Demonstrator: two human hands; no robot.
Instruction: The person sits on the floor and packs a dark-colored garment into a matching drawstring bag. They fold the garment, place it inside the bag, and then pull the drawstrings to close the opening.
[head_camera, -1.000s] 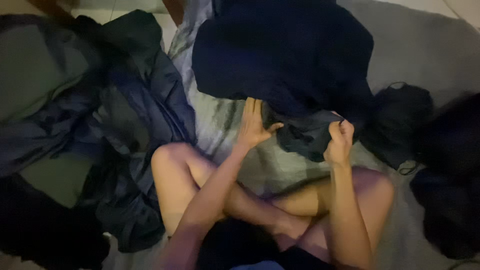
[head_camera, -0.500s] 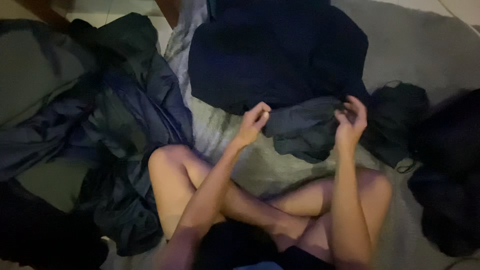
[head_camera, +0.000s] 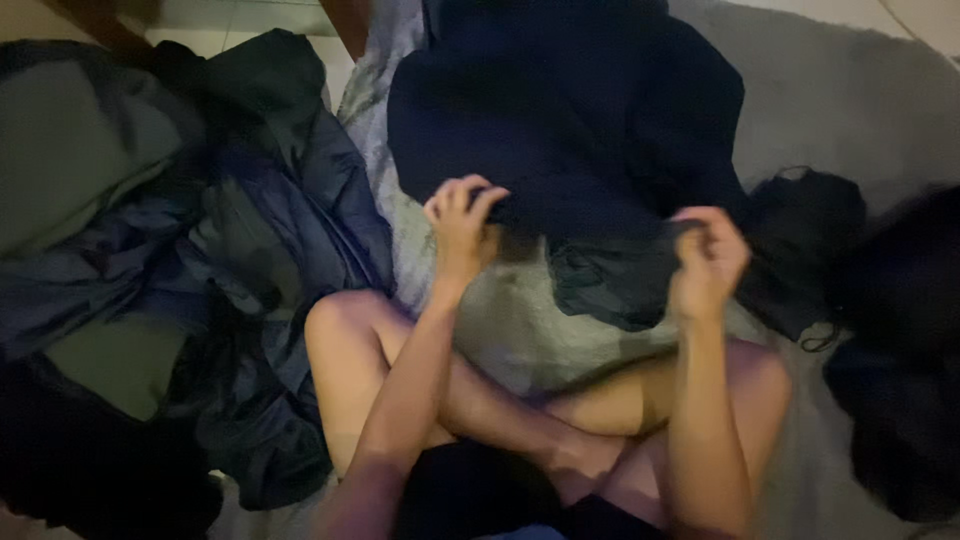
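- Dark navy garment: we hold it by its near edge with both hands; the bulk lies spread beyond our fingers, on the grey blanket.
- Left hand: our fingers are curled and pinched on the garment's near left edge, the cloth caught at the fingertips.
- Right hand: our fingers are clenched into a fist round a gathered fold of the same garment's near right edge.
- Dark grey-green cloth: crumpled between our two hands and just below the held edge; we cannot tell whether it is part of the navy garment or a separate piece.
- Our bare crossed legs: nearer to us than the fingers, resting on the blanket.
- Black clothing heap: just to the right of our right fingers, touching the navy garment's edge.
- Further dark pile: well to the right of the right hand, blurred.
- Blue-grey jacket-like heap: to the left of our left fingers, rumpled, near our left knee.
- Olive-green fabric: farther left again, beyond the jacket heap.
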